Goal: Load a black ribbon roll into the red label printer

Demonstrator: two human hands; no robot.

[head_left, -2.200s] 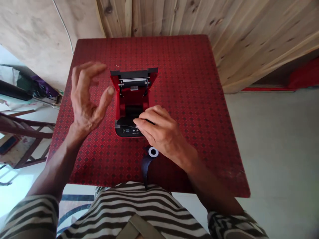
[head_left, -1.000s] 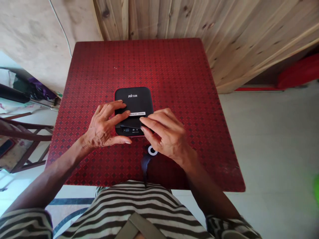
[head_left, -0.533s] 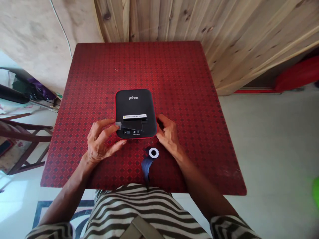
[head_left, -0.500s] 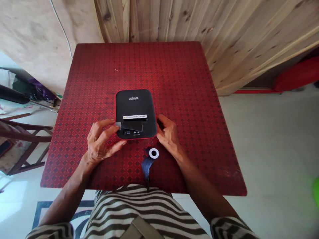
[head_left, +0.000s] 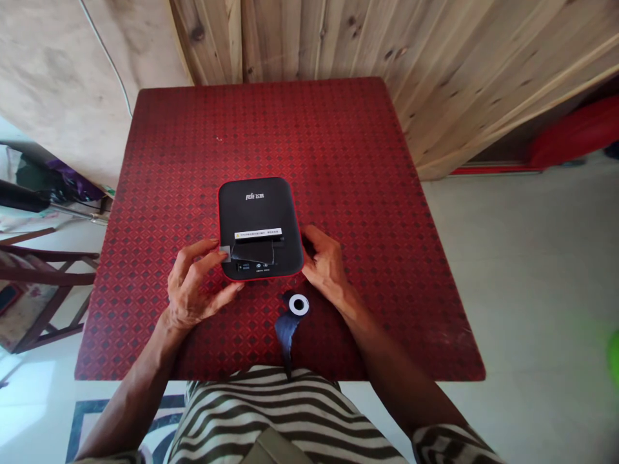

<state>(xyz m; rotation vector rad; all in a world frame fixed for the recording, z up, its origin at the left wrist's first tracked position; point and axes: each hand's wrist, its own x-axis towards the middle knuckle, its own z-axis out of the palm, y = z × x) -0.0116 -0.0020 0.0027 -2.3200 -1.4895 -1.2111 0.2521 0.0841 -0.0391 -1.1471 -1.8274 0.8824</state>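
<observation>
A flat black kitchen scale (head_left: 256, 216) with a red rim lies on the table, with a white logo and a white label strip on top. Across its lower part lies a dark, shiny strip (head_left: 252, 252) with a small grey tab (head_left: 225, 254) at its left end. My left hand (head_left: 194, 283) grips the scale's lower left corner, index fingertip at the tab and thumb along the near edge. On the opposite side my right hand (head_left: 325, 261) holds the right edge, its fingertips partly hidden. Nearer me is a white ring-shaped spool (head_left: 298, 305) with dark blue ribbon-like material trailing from it.
The red patterned table (head_left: 367, 193) stands against a wooden plank wall (head_left: 309, 38). To the left are a wooden chair (head_left: 43, 277) and a black-handled pole (head_left: 24, 196). The striped shirt (head_left: 280, 419) touches the table's near edge.
The view has shifted slightly. The scale appears a little lower and further left, turned slightly, with both hands still on its sides. The spool stays in front of it.
</observation>
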